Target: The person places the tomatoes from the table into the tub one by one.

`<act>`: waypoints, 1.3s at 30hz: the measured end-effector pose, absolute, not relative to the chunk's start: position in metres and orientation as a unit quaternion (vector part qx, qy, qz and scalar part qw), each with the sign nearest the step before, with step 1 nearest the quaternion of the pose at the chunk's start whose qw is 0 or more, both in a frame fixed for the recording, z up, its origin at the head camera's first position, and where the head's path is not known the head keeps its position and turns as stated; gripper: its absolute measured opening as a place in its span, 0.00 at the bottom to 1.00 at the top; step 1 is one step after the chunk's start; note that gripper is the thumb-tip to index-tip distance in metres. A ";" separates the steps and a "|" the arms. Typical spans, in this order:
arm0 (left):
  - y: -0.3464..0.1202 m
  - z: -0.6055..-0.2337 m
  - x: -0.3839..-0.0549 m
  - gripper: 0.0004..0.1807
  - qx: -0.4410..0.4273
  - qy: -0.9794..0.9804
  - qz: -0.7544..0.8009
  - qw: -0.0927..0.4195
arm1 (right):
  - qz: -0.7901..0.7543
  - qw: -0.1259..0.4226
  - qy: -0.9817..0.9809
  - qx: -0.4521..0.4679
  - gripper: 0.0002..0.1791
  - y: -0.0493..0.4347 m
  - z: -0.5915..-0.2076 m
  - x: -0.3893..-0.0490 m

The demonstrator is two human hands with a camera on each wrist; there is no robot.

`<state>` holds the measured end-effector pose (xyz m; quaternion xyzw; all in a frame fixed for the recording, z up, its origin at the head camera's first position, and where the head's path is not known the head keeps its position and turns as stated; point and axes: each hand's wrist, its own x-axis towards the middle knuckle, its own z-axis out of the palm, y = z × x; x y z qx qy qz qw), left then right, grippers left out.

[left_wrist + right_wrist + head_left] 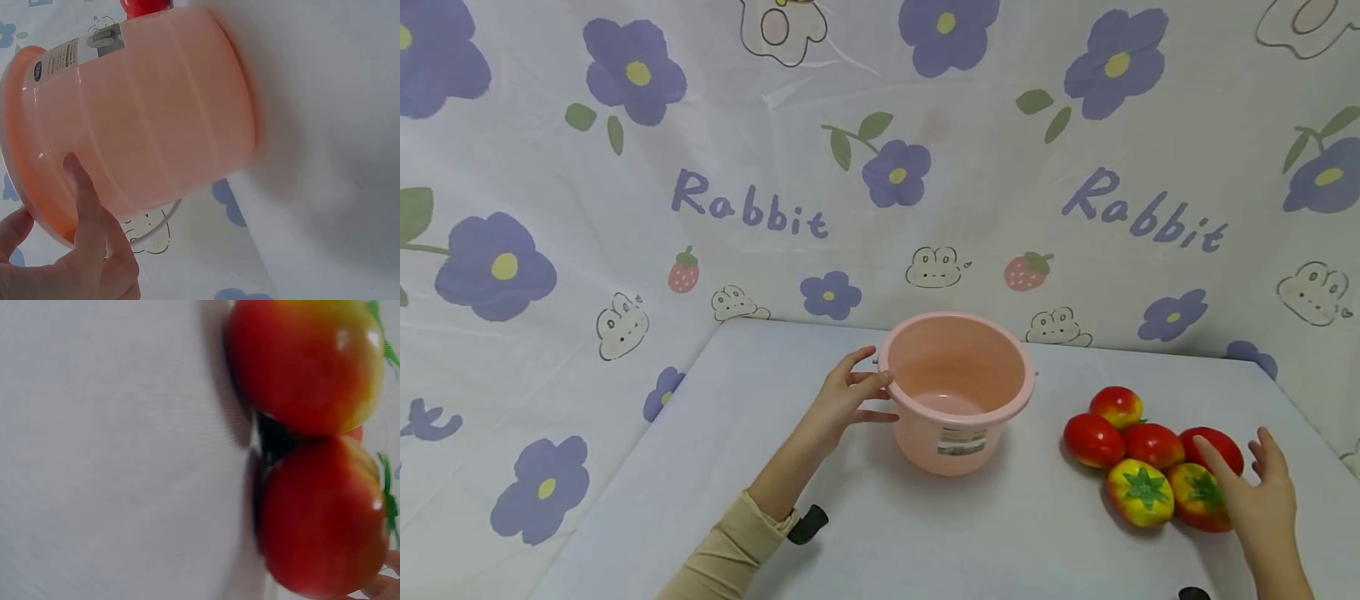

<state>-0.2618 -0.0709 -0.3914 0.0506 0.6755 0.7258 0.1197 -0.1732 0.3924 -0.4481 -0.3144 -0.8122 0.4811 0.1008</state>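
Observation:
A pink plastic bucket [951,442] stands upright on the table, a printed label on its front. At its left side my left hand [842,400] touches the rim and outer wall with spread, fairly straight fingers; the left wrist view shows one finger [78,178] lying along the wall below the rim. To the right lies a cluster of several glossy red-and-yellow tomatoes [1153,446], some with green star-shaped tops. My right hand [1262,496] is beside the rightmost ones, thumb and fingers apart. In the right wrist view, fingertips show behind the lower tomato [322,519]; whether they touch it, I cannot tell.
The white table [1015,542] ends at the back against a hanging cloth [985,167] printed with purple flowers and rabbits. A black object [808,525] shows by the left sleeve, and another dark one [1193,593] at the bottom edge. The bucket's thin handle [159,228] hangs behind it.

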 end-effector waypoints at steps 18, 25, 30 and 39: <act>-0.072 -0.393 -0.260 0.37 0.058 0.674 0.727 0.115 | 0.501 0.077 -0.795 -0.334 0.54 0.400 -0.469 -0.181; -0.071 -0.393 -0.259 0.36 0.062 0.682 0.720 0.111 | 0.504 0.069 -0.804 -0.309 0.54 0.400 -0.469 -0.181; -0.071 -0.394 -0.260 0.36 0.062 0.683 0.720 0.112 | 0.508 0.069 -0.800 -0.313 0.55 0.397 -0.467 -0.181; -0.072 -0.394 -0.259 0.36 0.066 0.679 0.722 0.113 | 0.498 0.096 -0.800 -0.319 0.53 0.394 -0.459 -0.178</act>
